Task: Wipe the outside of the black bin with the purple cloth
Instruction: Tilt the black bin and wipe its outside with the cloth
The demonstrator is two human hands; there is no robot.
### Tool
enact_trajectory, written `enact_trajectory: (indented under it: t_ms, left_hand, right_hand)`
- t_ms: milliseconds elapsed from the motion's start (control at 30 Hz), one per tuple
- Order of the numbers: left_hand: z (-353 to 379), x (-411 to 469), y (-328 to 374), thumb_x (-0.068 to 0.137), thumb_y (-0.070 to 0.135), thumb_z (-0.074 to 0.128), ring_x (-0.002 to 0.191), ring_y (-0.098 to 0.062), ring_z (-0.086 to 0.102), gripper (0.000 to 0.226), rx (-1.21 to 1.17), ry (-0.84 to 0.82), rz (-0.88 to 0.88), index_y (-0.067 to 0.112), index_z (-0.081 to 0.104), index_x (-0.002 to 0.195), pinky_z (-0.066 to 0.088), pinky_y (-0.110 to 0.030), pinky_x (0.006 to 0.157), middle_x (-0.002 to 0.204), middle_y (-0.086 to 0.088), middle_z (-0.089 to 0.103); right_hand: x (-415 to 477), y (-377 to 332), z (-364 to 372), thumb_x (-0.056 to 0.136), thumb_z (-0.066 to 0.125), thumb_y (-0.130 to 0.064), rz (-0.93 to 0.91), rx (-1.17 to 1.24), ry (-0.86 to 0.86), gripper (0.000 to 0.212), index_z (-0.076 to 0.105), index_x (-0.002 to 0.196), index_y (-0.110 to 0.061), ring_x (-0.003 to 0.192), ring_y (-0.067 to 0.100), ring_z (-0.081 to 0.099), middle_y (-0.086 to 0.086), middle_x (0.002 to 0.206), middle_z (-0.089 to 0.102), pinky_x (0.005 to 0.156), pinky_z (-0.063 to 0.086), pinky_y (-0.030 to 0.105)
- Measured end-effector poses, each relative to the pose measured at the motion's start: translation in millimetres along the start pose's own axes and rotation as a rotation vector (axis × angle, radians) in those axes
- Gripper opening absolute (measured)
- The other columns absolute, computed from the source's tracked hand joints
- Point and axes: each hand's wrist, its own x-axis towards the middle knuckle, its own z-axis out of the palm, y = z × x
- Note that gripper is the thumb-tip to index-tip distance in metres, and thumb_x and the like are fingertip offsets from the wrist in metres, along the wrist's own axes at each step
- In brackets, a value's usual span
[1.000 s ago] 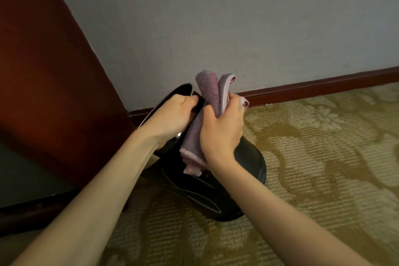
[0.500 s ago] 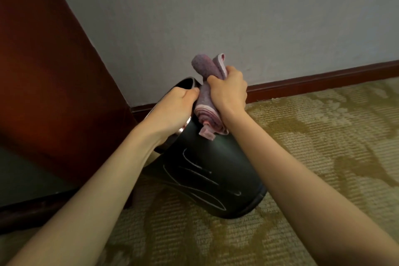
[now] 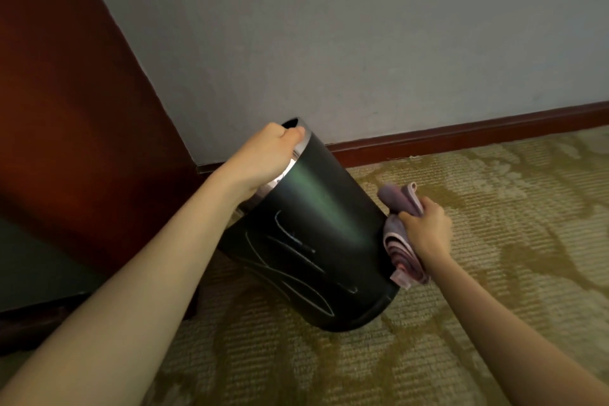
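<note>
The black bin (image 3: 316,241) stands on the carpet, tilted away toward the wall, its silver rim at the top left. My left hand (image 3: 267,158) grips that rim, fingers curled over the edge. A folded purple cloth (image 3: 400,241) is bunched in my right hand (image 3: 425,232), which presses it against the bin's right side near the lower half. Thin pale streaks mark the bin's front face.
A grey wall with a dark red skirting board (image 3: 461,135) runs behind the bin. A reddish wooden panel (image 3: 66,109) rises at the left, close to the bin. Patterned beige carpet (image 3: 494,257) spreads to the right and front.
My right hand has carried the cloth from the bin's rim down along its right side. The left hand still holds the rim, and the bin's front face now shows fully.
</note>
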Motion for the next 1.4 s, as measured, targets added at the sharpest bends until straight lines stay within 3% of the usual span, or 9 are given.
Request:
enact_trajectory:
  t_ms: [67, 333, 533, 667, 800, 900, 1000, 1200, 1400]
  left_hand:
    - [7.5, -2.3, 8.4, 0.097, 0.031, 0.039, 0.039, -0.001, 0.037, 0.043, -0.004, -0.021, 0.000, 0.024, 0.032, 0.055, 0.031, -0.019, 0.042, 0.049, 0.009, 0.030]
    - [22.4, -7.3, 18.4, 0.096, 0.033, 0.036, 0.057, -0.013, 0.043, 0.037, 0.020, -0.035, 0.015, 0.015, 0.043, 0.065, 0.034, -0.029, 0.055, 0.060, 0.002, 0.042]
    - [17.6, 0.3, 17.0, 0.097, 0.030, 0.039, 0.054, -0.010, 0.041, 0.040, 0.039, 0.003, 0.008, 0.017, 0.038, 0.059, 0.034, -0.020, 0.044, 0.058, 0.003, 0.040]
    - [10.8, -1.6, 2.0, 0.095, 0.034, 0.038, 0.065, -0.015, 0.052, 0.043, -0.022, -0.025, -0.005, 0.001, 0.060, 0.078, 0.038, -0.027, 0.059, 0.070, -0.004, 0.054]
    - [0.7, 0.7, -11.2, 0.094, 0.038, 0.039, 0.059, -0.015, 0.041, 0.033, -0.024, -0.024, -0.002, 0.014, 0.048, 0.073, 0.031, -0.032, 0.058, 0.064, -0.004, 0.043]
    - [-9.8, 4.8, -20.0, 0.095, 0.038, 0.039, 0.058, -0.014, 0.041, 0.032, -0.008, -0.025, 0.009, 0.016, 0.046, 0.073, 0.030, -0.032, 0.059, 0.064, -0.004, 0.041]
    - [-20.6, 4.4, -34.7, 0.094, 0.042, 0.037, 0.073, -0.017, 0.050, 0.031, -0.039, -0.065, -0.002, 0.017, 0.053, 0.083, 0.036, -0.034, 0.071, 0.077, -0.008, 0.050]
    - [-25.2, 2.1, -44.2, 0.094, 0.043, 0.038, 0.079, -0.018, 0.051, 0.035, -0.106, -0.081, -0.019, 0.014, 0.055, 0.084, 0.036, -0.034, 0.074, 0.081, -0.008, 0.051]
    - [-17.0, 3.6, -28.0, 0.095, 0.039, 0.039, 0.063, -0.015, 0.034, 0.034, -0.029, -0.073, 0.052, 0.016, 0.039, 0.070, 0.027, -0.034, 0.066, 0.067, -0.007, 0.032]
  right_hand:
    - [-1.8, 4.2, 0.2, 0.080, 0.060, -0.020, 0.022, -0.006, 0.040, 0.022, 0.061, 0.101, -0.013, 0.092, 0.040, 0.059, 0.015, 0.094, 0.064, 0.080, 0.045, 0.043]
    - [-27.4, -14.7, 3.2, 0.082, 0.058, -0.021, 0.117, 0.240, 0.181, 0.018, 0.053, 0.099, -0.013, 0.097, 0.037, 0.057, 0.008, 0.092, 0.057, 0.087, 0.042, 0.043]
    - [-57.5, -97.8, -1.5, 0.078, 0.059, -0.015, -0.117, 0.482, 0.120, 0.023, 0.055, 0.101, -0.012, 0.089, 0.026, 0.057, -0.001, 0.089, 0.056, 0.080, 0.043, 0.035]
    - [-76.1, -118.0, 5.7, 0.077, 0.058, -0.014, -0.311, 0.555, 0.026, 0.031, 0.054, 0.108, -0.015, 0.093, 0.025, 0.057, 0.006, 0.101, 0.056, 0.081, 0.049, 0.047]
    - [-71.9, -102.0, 16.4, 0.078, 0.057, -0.012, -0.397, 0.497, 0.077, 0.033, 0.052, 0.111, -0.012, 0.095, 0.027, 0.055, 0.010, 0.107, 0.056, 0.083, 0.046, 0.048]
    - [-43.9, -97.7, 21.3, 0.078, 0.058, -0.013, -0.353, 0.407, 0.048, 0.025, 0.055, 0.103, -0.010, 0.090, 0.026, 0.055, 0.009, 0.099, 0.058, 0.076, 0.043, 0.036]
    - [-11.9, -85.3, 23.8, 0.079, 0.060, -0.014, -0.260, 0.274, 0.006, 0.014, 0.055, 0.091, -0.016, 0.081, 0.022, 0.051, 0.003, 0.087, 0.056, 0.068, 0.033, 0.027]
    - [21.8, -34.7, 19.0, 0.081, 0.060, -0.021, 0.025, 0.092, -0.048, 0.032, 0.061, 0.112, -0.014, 0.098, 0.038, 0.059, 0.019, 0.107, 0.064, 0.078, 0.043, 0.036]
    - [-0.4, -15.0, 12.8, 0.082, 0.057, -0.018, 0.019, 0.085, 0.074, 0.016, 0.056, 0.098, -0.013, 0.095, 0.039, 0.057, 0.006, 0.087, 0.053, 0.076, 0.037, 0.037]
